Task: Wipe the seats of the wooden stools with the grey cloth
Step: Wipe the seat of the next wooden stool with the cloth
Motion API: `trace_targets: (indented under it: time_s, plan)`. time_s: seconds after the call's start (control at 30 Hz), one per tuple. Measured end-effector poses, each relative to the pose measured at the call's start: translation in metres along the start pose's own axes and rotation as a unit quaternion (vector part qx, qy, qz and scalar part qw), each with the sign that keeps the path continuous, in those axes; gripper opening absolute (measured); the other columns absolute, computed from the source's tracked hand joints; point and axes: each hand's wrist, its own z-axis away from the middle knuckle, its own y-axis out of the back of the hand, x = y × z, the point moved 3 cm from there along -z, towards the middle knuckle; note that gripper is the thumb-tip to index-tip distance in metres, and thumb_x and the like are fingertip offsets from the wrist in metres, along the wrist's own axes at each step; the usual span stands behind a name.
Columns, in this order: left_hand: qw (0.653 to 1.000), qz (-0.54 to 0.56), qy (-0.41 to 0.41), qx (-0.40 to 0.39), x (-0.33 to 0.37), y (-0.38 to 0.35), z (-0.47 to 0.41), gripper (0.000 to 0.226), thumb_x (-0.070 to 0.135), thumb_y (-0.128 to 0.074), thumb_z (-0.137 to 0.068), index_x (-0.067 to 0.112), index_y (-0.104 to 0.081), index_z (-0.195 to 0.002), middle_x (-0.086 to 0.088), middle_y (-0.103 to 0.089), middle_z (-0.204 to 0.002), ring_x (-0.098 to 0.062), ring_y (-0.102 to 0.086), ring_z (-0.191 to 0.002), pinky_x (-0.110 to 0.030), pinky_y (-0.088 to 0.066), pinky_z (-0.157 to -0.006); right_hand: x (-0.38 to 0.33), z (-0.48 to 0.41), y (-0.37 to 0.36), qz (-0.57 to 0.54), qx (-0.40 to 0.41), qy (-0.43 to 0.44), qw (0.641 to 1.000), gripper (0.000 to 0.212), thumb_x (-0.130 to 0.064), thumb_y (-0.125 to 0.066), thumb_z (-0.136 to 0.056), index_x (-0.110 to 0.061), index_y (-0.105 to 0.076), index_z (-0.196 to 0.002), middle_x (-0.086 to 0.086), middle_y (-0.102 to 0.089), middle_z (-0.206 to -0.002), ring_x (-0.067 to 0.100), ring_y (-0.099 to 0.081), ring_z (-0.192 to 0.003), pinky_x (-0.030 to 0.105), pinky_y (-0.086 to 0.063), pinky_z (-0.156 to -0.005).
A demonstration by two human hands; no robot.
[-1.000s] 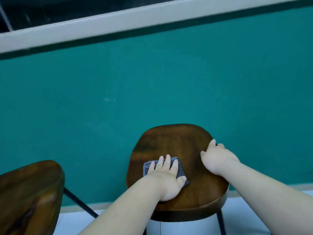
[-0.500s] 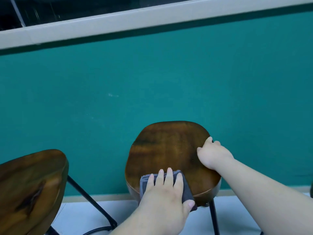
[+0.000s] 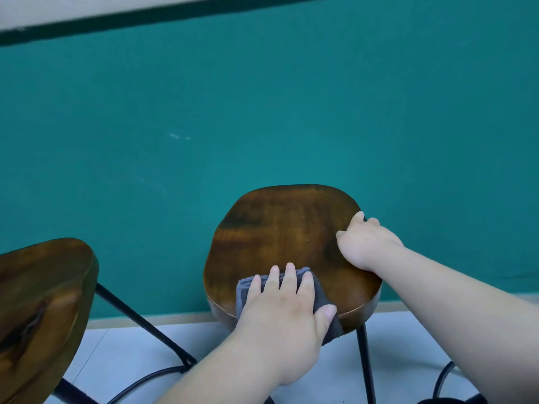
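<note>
A dark wooden stool seat [image 3: 280, 231] on black metal legs stands in front of me against a teal wall. My left hand [image 3: 283, 313] lies flat with straight fingers on the folded grey cloth [image 3: 323, 298], pressing it onto the seat's near edge, where part of the cloth hangs over. My right hand [image 3: 364, 243] grips the seat's right rim, fingers curled over the edge and thumb on top. A second wooden stool seat [image 3: 43, 301] shows at the lower left.
The teal wall [image 3: 262, 112] rises directly behind both stools, with a pale ledge along its top. Black stool legs [image 3: 140, 319] and foot rings cross the light tiled floor [image 3: 122, 354] below.
My left hand has drawn the cloth from the middle of the seat back to its near edge. The right hand has kept its hold on the right rim. The view has dipped.
</note>
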Motion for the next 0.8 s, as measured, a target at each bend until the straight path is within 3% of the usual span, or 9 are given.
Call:
trace_targets:
  time_s: [0.33,0.8]
  plan:
    - [0.996,0.045,0.033,-0.072,-0.018,0.009,-0.067,0.069,0.06,-0.011,-0.102,0.026,0.008,-0.159,-0.003,0.02,-0.166,-0.029,0.017,-0.152,-0.052,0.003,-0.124,0.001,-0.003,-0.001,0.011,0.003,0.008,1.0,0.069,-0.041,-0.026,-0.102,-0.012,-0.001,-0.16,0.018,-0.023,-0.159,0.041,-0.047,-0.131,0.047,-0.046,-0.098]
    - [0.998,0.025,0.055,-0.019,-0.06,0.018,-0.18,0.069,0.06,-0.015,-0.102,0.026,0.003,-0.16,-0.004,0.013,-0.167,-0.029,0.01,-0.154,-0.051,0.002,-0.124,-0.001,-0.005,-0.002,0.03,0.031,0.03,0.999,0.07,-0.051,-0.025,-0.103,-0.018,-0.001,-0.16,0.012,-0.028,-0.158,0.031,-0.057,-0.122,0.04,-0.056,-0.093]
